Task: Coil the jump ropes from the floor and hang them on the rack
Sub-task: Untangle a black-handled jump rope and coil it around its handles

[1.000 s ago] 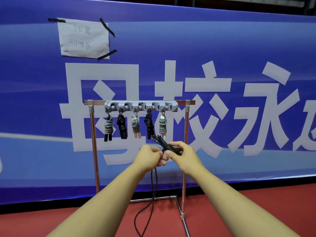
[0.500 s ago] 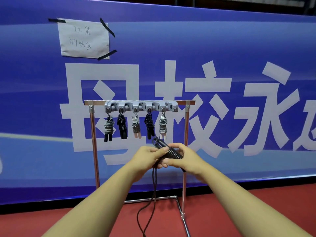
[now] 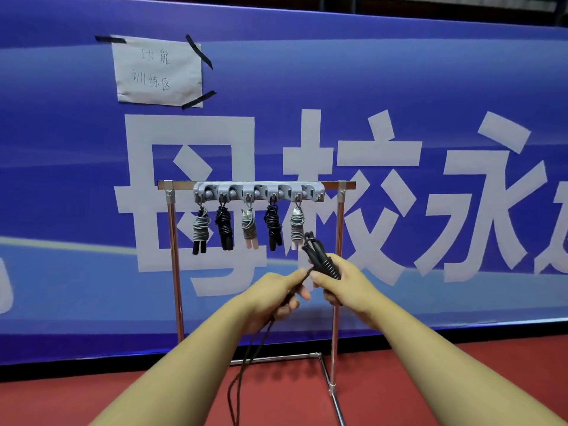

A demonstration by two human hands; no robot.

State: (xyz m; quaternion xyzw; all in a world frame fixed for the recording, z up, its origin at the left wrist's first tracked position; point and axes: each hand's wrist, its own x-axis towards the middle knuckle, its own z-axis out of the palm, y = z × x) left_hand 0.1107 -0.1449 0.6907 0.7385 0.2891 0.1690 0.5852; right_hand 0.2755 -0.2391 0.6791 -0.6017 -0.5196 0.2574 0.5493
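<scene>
Black jump rope (image 3: 322, 259) between both hands, right (image 3: 341, 281) and left (image 3: 276, 293)

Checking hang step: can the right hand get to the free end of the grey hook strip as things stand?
Probably yes. The right hand, gripping the black coiled jump rope, sits just below the grey plastic hook strip; nothing lies between. Whether a hook is free there is unclear.

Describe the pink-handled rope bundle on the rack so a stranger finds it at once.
Before the blue banner stands a metal rack whose grey hook strip carries five coiled jump ropes. The pink-handled bundle hangs from the middle hook. Grey cord, two pale pink handles pointing down; black bundles hang on either side.
</scene>
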